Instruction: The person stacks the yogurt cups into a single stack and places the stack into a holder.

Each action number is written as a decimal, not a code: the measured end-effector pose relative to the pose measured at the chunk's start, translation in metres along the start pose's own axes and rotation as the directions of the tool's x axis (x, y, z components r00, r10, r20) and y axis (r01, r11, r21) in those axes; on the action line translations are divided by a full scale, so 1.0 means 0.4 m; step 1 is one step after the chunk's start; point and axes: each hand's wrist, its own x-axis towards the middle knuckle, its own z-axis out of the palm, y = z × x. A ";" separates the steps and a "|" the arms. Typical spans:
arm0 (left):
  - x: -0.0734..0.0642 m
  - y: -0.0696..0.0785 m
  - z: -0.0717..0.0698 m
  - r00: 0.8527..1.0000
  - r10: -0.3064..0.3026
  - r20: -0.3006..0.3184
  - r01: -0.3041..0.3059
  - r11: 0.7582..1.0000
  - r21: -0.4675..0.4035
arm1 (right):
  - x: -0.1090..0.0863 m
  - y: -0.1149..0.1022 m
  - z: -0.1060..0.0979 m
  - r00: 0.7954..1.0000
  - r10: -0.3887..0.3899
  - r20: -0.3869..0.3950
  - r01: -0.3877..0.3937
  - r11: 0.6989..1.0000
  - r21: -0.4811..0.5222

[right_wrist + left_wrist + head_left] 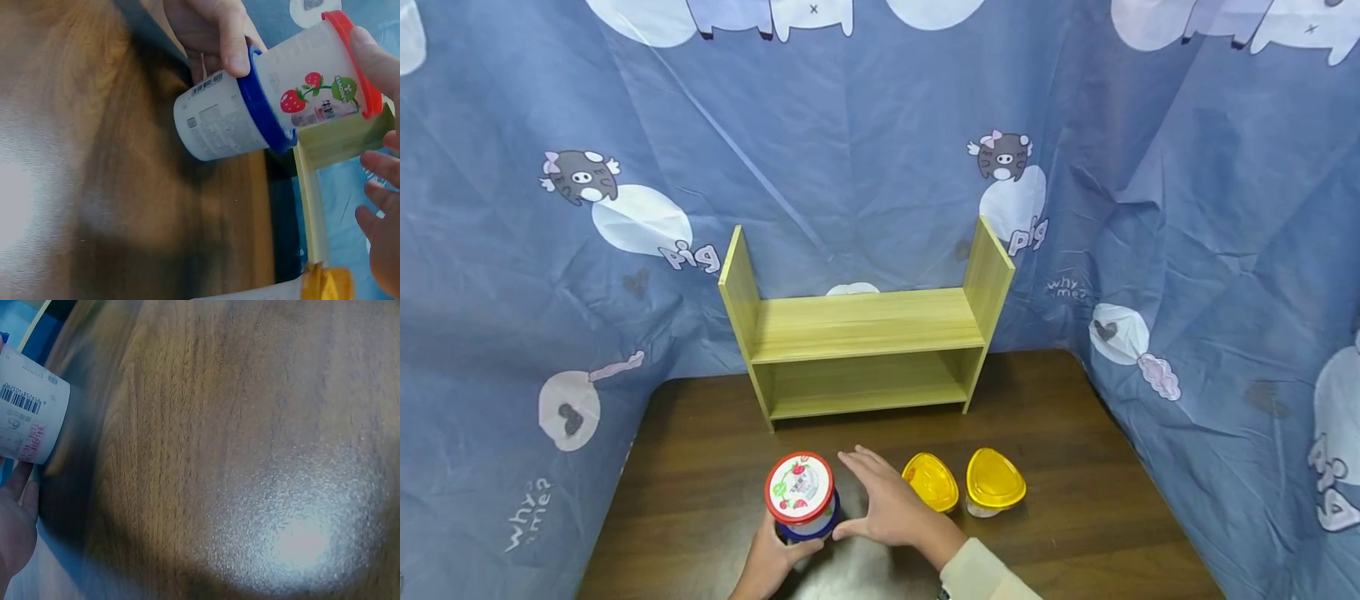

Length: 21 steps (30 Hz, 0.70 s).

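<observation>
Two white tubs stand stacked one on the other in front of the shelf. The upper tub (312, 84) has a red lid (800, 486) and strawberry prints; below it is a tub (219, 122) with a blue lid (261, 103). My left hand (772, 557) grips the blue-lidded tub, its thumb by the blue rim. Right of the stack is my right hand (891, 504), fingers spread and holding nothing. Its thumb (375, 56) overlaps the red lid in the right wrist view; contact is unclear. Whether the lower tub touches the table is hard to tell.
A pale wooden two-tier shelf (868, 325) stands at the back of the brown table (700, 467). Two yellow-lidded tubs, a nearer-left one (931, 482) and one beside it (994, 479), are right of my right hand. Blue patterned cloth (865, 150) hangs around the table.
</observation>
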 end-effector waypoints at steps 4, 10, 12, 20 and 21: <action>-0.001 -0.002 0.003 1.000 -0.007 -0.004 0.007 1.000 0.004 | -0.022 0.012 0.002 1.000 -0.002 -0.025 0.004 0.998 0.062; -0.002 -0.001 0.006 1.000 0.000 -0.009 0.000 1.000 0.018 | -0.050 0.036 -0.001 0.991 0.012 -0.131 0.003 0.993 0.117; -0.002 -0.001 0.006 1.000 -0.005 -0.009 0.005 1.000 0.023 | -0.060 0.044 -0.007 0.986 0.022 -0.163 -0.001 0.992 0.127; -0.004 -0.002 0.004 0.999 -0.034 -0.002 0.034 0.999 0.031 | -0.100 0.084 -0.038 0.961 0.088 -0.262 -0.054 0.989 0.136; -0.004 -0.002 0.004 0.999 -0.032 -0.003 0.032 0.999 0.030 | -0.106 0.091 -0.042 0.957 0.099 -0.273 -0.064 0.989 0.133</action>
